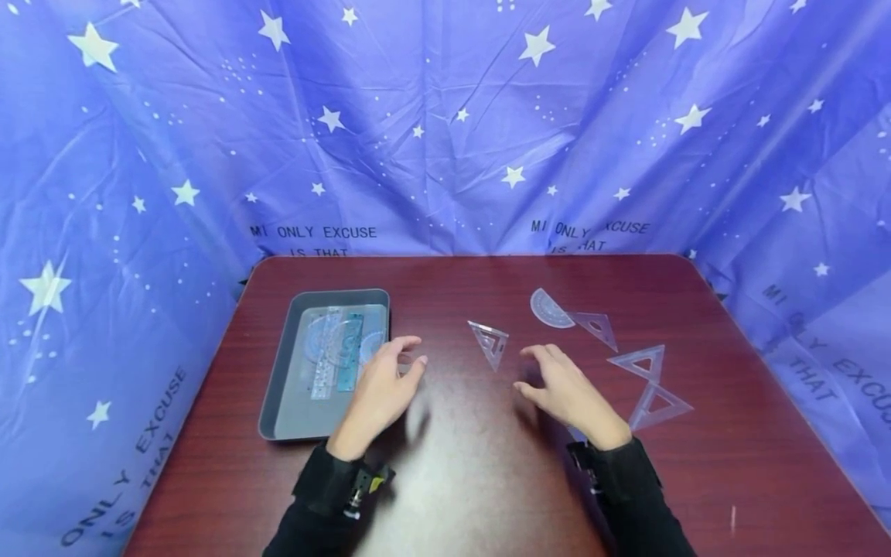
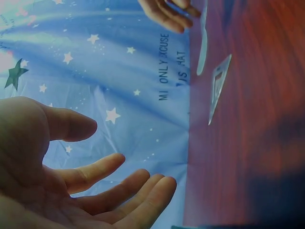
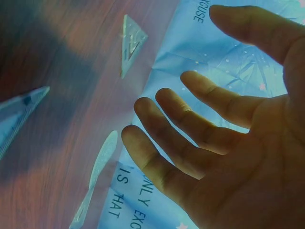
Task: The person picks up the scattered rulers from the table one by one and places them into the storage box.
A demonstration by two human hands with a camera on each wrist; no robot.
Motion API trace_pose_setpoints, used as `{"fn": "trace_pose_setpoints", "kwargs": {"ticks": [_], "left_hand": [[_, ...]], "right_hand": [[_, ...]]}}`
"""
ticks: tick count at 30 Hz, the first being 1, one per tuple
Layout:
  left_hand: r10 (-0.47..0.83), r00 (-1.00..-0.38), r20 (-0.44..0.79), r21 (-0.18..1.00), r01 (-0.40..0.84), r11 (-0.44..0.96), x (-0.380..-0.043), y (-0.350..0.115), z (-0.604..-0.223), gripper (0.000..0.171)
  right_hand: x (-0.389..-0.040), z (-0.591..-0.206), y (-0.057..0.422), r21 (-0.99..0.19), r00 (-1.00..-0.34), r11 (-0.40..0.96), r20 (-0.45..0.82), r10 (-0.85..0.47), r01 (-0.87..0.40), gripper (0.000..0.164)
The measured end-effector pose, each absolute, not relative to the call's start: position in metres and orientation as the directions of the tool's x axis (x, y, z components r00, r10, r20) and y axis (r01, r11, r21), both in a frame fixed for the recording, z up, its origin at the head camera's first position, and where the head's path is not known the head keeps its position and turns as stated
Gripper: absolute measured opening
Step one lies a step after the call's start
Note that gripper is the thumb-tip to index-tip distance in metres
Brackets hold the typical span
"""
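My left hand (image 1: pixel 381 391) hovers beside the right edge of a grey tray (image 1: pixel 295 422), fingers relaxed and holding nothing. In the tray lie a clear ruler (image 1: pixel 322 379), a teal ruler (image 1: pixel 346 375) and clear protractors (image 1: pixel 319 338). My right hand (image 1: pixel 567 394), its fingers loosely bent and apart, is above the table with nothing in its grasp. Between the hands, nearer the right one, lies a small clear set square (image 1: pixel 477 333). Beyond the right hand are a clear protractor (image 1: pixel 550 311) and a purple-tinted set square (image 1: pixel 607 329).
Two more purple-tinted set squares (image 1: pixel 657 360) lie touching on the right of the dark red table (image 1: pixel 452 286). Another bluish piece (image 1: pixel 576 435) is mostly hidden beneath the right wrist. A blue star-printed curtain (image 1: pixel 445 155) hangs around the table.
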State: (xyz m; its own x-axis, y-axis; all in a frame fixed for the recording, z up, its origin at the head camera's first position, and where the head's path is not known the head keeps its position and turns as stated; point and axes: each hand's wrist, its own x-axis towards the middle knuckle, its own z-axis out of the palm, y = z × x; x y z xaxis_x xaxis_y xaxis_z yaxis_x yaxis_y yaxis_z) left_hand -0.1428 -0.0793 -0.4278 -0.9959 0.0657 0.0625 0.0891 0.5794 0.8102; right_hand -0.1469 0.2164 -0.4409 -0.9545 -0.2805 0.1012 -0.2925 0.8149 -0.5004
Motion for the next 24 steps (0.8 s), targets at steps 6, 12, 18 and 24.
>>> {"fn": "trace_pose_setpoints", "kwargs": {"ticks": [6, 12, 18, 24], "left_hand": [[0.076, -0.995, 0.065, 0.847, 0.095, 0.523, -0.129, -0.070, -0.442, 0.039], [0.071, -0.996, 0.057, 0.859, 0.085, 0.505, -0.120, -0.060, -0.448, 0.042], [0.088, -0.996, 0.018, 0.871, 0.059, 0.487, -0.114, -0.052, -0.451, 0.045], [0.095, -0.995, 0.008, 0.881, 0.052, 0.470, -0.111, -0.048, -0.450, 0.047]], "right_hand": [[-0.171, -0.435, 0.225, -0.467, -0.963, 0.846, 0.042, -0.268, -0.256, 0.057], [-0.213, -0.431, 0.238, -0.448, -0.965, 0.866, -0.032, -0.261, -0.220, 0.068], [-0.255, -0.435, 0.248, -0.401, -0.978, 0.907, -0.098, -0.186, -0.132, 0.075], [-0.286, -0.445, 0.251, -0.353, -0.986, 0.935, -0.153, -0.074, -0.015, 0.081]]}}
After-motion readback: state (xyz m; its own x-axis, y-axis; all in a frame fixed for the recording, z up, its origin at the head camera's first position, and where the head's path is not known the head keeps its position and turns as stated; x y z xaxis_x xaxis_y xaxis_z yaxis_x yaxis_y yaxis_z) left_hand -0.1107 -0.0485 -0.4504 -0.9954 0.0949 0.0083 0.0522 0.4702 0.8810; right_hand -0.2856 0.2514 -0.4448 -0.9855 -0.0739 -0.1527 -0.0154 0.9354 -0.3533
